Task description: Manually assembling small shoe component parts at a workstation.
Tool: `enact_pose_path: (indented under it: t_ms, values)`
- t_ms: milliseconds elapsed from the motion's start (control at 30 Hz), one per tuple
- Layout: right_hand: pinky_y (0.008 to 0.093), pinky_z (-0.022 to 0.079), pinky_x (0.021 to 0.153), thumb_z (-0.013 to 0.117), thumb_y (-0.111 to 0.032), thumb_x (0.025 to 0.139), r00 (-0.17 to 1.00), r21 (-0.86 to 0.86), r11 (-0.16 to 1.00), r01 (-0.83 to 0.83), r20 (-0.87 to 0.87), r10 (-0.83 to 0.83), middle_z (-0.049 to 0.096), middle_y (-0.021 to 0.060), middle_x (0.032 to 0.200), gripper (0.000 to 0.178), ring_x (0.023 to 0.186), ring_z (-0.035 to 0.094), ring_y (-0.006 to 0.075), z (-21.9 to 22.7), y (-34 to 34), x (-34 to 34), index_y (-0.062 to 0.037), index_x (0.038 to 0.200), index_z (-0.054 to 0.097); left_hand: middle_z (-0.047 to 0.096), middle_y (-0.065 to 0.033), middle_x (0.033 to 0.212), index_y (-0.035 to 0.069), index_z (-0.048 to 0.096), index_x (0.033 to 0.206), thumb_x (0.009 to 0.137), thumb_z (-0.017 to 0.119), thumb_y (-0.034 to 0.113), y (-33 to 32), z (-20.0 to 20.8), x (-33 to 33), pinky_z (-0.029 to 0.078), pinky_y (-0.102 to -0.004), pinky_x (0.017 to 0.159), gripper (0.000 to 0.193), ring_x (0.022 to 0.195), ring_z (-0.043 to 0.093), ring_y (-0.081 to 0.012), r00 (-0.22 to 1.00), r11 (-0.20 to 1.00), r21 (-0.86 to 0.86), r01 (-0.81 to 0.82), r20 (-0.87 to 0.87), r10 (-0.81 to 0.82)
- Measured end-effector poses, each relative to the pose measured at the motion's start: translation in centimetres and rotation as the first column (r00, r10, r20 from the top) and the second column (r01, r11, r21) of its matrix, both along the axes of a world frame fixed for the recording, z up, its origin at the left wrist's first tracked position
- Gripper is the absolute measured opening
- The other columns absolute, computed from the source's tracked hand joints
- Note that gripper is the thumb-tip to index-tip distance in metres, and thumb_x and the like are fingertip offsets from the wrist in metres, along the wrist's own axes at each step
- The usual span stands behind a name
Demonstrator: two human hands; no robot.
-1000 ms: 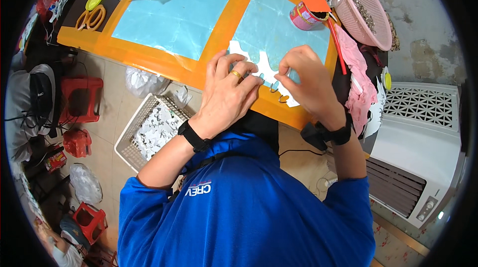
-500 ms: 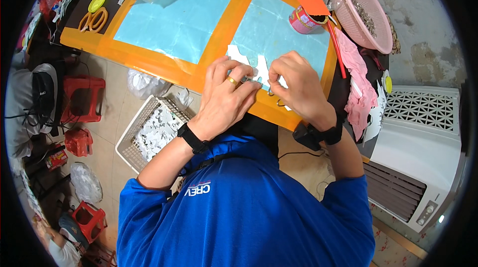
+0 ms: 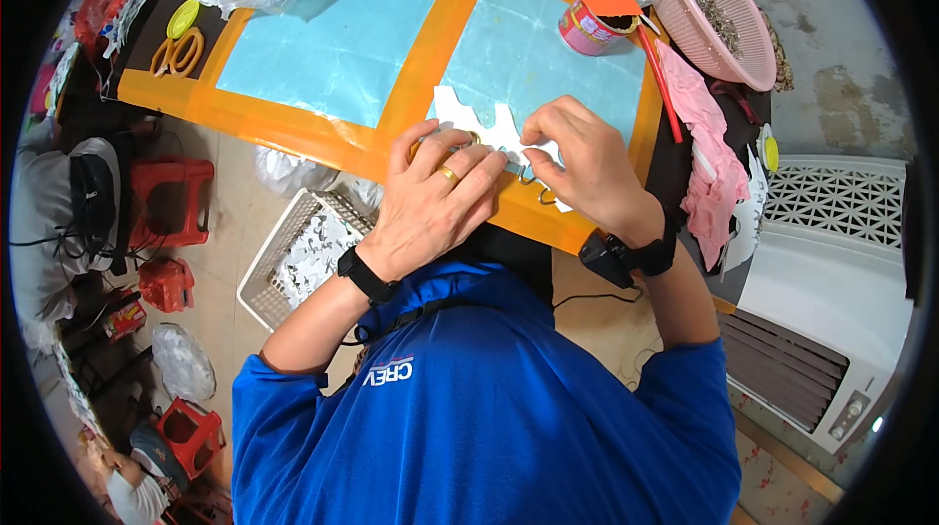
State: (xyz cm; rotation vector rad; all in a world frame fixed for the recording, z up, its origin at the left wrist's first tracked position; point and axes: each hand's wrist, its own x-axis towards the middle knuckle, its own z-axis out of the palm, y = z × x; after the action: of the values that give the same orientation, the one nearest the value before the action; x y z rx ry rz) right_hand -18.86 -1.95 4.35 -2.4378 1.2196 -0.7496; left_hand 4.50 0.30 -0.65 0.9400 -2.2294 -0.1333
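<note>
A white cut-out card with pointed, irregular edges lies on the blue and orange table mat near its front edge. My left hand, with a ring on one finger, bends its fingers over the card and presses on it. My right hand is beside it, thumb and forefinger pinched close together at the card's right part. What that pinch holds is too small to make out. Small metal rings show between the hands at the card's lower edge. My left fingers hide part of the card.
A pink tin with an orange card stands farther back, near a red pen and a pink basket of small metal pieces. Orange-handled scissors lie far left. Below the table's edge sits a white basket of paper pieces. An air cooler stands right.
My left fingers have shifted slightly left and straightened a little over the card. My right hand's pinch has moved slightly left and lower. The view has shifted a little.
</note>
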Motion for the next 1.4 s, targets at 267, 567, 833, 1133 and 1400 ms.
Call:
enact_pose_path:
  t_ms: [267, 567, 833, 1133, 1400]
  values:
    - [0.0367, 0.052, 0.075, 0.073, -0.006, 0.084, 0.981, -0.229, 0.960, -0.160, -0.145, 0.129, 0.061, 0.0041, 0.086, 0.019, 0.087, 0.064, 0.0243, -0.2, -1.0, -0.3, -0.0102, 0.096, 0.059, 0.069, 0.0009, 0.118, 0.015, 0.077, 0.119, 0.082, 0.082, 0.014, -0.1, -0.7, -0.7, 0.042, -0.0504, 0.117, 0.037, 0.119, 0.062, -0.0217, 0.999, 0.999, -0.036, -0.022, -0.027, 0.021]
    - [0.0348, 0.052, 0.074, 0.071, -0.013, 0.085, 0.863, -0.330, 0.814, -0.477, -0.349, 0.364, 0.059, 0.0043, 0.085, 0.016, 0.086, 0.063, 0.0219, 0.3, -3.0, -0.7, -0.0096, 0.094, 0.058, 0.069, 0.0004, 0.117, 0.014, 0.078, 0.121, 0.082, 0.082, 0.013, -0.1, -0.8, -0.7, 0.040, -0.0516, 0.119, 0.040, 0.119, 0.062, -0.0223, 0.999, 0.999, -0.023, -0.024, -0.040, 0.023]
    - [0.0355, 0.054, 0.078, 0.071, -0.012, 0.086, 0.840, -0.248, 0.810, -0.531, -0.283, 0.464, 0.058, 0.0047, 0.085, 0.017, 0.087, 0.064, 0.0237, 0.7, -4.1, -0.8, -0.0084, 0.097, 0.059, 0.068, 0.0011, 0.117, 0.015, 0.078, 0.119, 0.082, 0.082, 0.014, -0.3, -0.9, -0.5, 0.040, -0.0524, 0.119, 0.038, 0.121, 0.061, -0.0221, 1.000, 1.000, -0.021, -0.006, -0.010, 0.006]
    - [0.0365, 0.055, 0.075, 0.070, -0.011, 0.088, 0.834, -0.198, 0.816, -0.542, -0.244, 0.495, 0.061, 0.0050, 0.087, 0.015, 0.087, 0.065, 0.0245, 0.4, -4.7, -1.2, -0.0086, 0.100, 0.061, 0.066, 0.0001, 0.119, 0.017, 0.078, 0.121, 0.078, 0.083, 0.012, -0.4, -0.1, -0.5, 0.035, -0.0552, 0.125, 0.043, 0.124, 0.060, -0.0238, 0.998, 1.000, 0.014, 0.006, 0.062, -0.007]
    - [0.0389, 0.059, 0.075, 0.073, -0.002, 0.088, 0.978, -0.169, 0.964, -0.206, -0.056, 0.199, 0.072, 0.0083, 0.096, 0.016, 0.090, 0.072, 0.0289, -0.5, -3.3, -4.2, -0.0050, 0.102, 0.068, 0.067, -0.0003, 0.116, 0.017, 0.073, 0.120, 0.076, 0.080, 0.008, -0.1, 1.4, -1.9, 0.034, -0.0540, 0.126, 0.046, 0.120, 0.061, -0.0251, 0.986, 0.998, 0.015, -0.068, 0.155, 0.065]
